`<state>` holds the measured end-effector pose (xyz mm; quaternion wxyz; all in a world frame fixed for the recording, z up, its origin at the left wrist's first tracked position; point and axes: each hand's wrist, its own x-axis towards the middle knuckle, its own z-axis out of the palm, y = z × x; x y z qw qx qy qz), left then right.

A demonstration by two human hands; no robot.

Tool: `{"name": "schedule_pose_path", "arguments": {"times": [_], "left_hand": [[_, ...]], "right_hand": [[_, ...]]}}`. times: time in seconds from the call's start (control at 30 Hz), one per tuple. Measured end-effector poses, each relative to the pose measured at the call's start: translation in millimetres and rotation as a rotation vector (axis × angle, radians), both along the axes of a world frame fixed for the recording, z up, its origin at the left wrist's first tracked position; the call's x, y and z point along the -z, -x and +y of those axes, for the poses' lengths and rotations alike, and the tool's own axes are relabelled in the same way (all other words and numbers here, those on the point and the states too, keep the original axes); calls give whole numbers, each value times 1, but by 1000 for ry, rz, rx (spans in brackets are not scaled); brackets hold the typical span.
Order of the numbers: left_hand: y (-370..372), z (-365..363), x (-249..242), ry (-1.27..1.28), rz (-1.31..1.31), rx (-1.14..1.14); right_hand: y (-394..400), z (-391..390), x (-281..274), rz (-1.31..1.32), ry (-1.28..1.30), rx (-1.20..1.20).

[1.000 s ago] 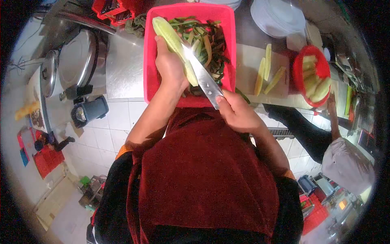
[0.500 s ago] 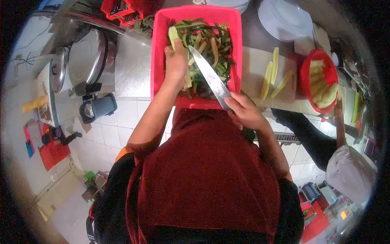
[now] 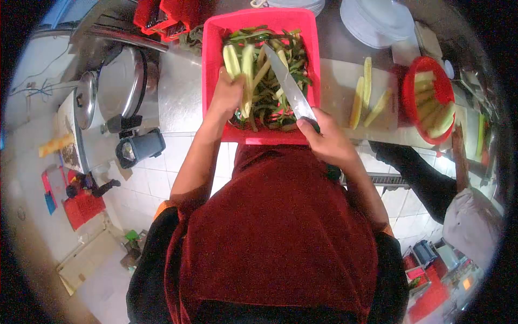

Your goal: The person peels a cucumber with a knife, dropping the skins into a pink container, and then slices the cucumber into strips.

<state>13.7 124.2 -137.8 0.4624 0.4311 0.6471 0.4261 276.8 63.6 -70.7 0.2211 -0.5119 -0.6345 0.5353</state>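
Note:
My left hand [image 3: 226,94] is closed on a peeled cucumber split lengthwise; one pale half [image 3: 232,60] and another long piece [image 3: 247,81] stick out side by side, apart at the top. In my right hand [image 3: 330,140] is a kitchen knife [image 3: 287,81], gripped by its handle, the blade slanting up and left with its tip near the cucumber. Both hands are over a pink tub [image 3: 212,59], where green and brownish peelings [image 3: 270,116] lie in a heap.
Right of the tub, several cucumber lengths [image 3: 357,102] lie on a cutting board [image 3: 388,89]. A red bowl [image 3: 408,105] beyond holds peeled cucumbers. Stacked white plates [image 3: 375,24] stand behind. Another person's arm [image 3: 460,156] reaches in at right. Large metal lids [image 3: 121,81] are at left.
The cucumber in my left hand now shows as two separated lengths. The knife has shifted slightly right and up, away from the left hand. The whole view has turned slightly.

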Motion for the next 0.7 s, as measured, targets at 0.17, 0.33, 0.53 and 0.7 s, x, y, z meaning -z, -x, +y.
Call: {"name": "schedule_pose_path", "arguments": {"times": [0.17, 0.33, 0.53, 0.7], "left_hand": [[-5, -3, 5, 72, -159, -98], [-11, -8, -41, -64, -323, -51], [-42, -13, -109, 102, -545, 398], [-79, -17, -96, 269, -485, 629]], "right_hand": [[3, 1, 6, -12, -30, 23], [24, 11, -1, 187, 205, 180], [57, 44, -14, 590, -74, 444], [27, 44, -13, 692, 53, 482]]}}
